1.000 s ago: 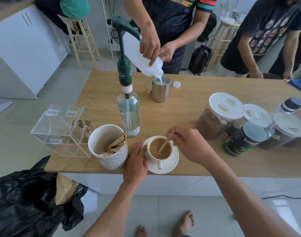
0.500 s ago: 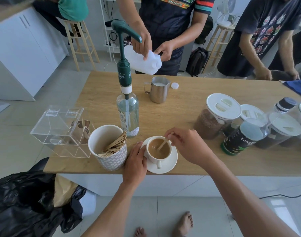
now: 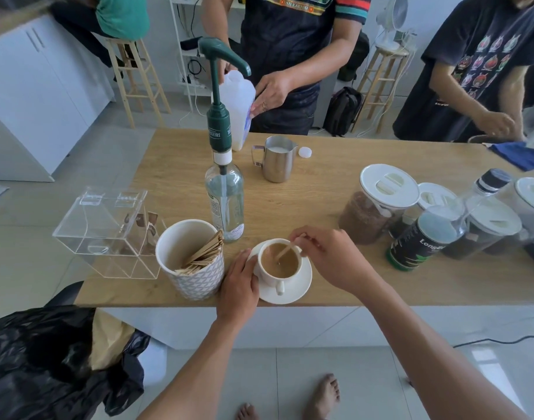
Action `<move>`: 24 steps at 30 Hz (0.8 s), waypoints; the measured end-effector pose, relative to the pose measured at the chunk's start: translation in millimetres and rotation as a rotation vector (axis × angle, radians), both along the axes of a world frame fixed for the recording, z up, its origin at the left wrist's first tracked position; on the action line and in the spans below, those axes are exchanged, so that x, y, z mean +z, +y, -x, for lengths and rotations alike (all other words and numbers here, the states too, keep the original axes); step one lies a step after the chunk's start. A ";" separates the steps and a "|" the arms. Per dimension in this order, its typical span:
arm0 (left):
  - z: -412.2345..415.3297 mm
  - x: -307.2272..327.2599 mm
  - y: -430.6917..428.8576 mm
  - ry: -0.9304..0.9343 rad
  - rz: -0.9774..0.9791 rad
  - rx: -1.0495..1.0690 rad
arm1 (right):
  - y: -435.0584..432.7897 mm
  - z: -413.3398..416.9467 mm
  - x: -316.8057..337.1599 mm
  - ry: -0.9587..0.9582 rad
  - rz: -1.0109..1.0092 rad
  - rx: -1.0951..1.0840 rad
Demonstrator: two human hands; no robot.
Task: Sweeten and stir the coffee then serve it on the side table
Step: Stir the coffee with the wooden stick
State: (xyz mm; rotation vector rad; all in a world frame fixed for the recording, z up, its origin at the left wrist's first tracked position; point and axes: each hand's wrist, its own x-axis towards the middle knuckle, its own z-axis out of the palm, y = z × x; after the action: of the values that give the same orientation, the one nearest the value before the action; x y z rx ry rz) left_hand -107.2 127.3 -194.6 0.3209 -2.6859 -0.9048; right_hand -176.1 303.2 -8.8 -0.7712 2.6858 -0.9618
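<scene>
Now right hand (image 3: 329,259) pinches stirrer (image 3: 285,251) in cup (image 3: 274,281), left hand (image 3: 238,283) grips its side

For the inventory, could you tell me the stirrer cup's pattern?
Stirrer cup: grey-and-white triangles, head view.
</scene>
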 end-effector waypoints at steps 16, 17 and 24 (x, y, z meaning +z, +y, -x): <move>2.0 -1.5 -1.5 0.011 -0.019 -0.033 | 13.3 -13.2 7.8 0.067 -0.040 -0.075; 1.3 -1.3 -1.6 0.016 -0.027 -0.029 | 14.6 -13.6 8.9 0.074 -0.027 -0.077; -8.2 4.7 5.3 0.015 -0.078 0.035 | 28.0 -12.1 18.2 0.129 0.171 -0.079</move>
State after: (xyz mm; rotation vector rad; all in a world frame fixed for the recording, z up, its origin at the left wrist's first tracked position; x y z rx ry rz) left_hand -99.1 132.7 -189.9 0.3758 -2.6275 -0.9988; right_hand -164.0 331.2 9.4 -0.7894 2.7906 -1.2128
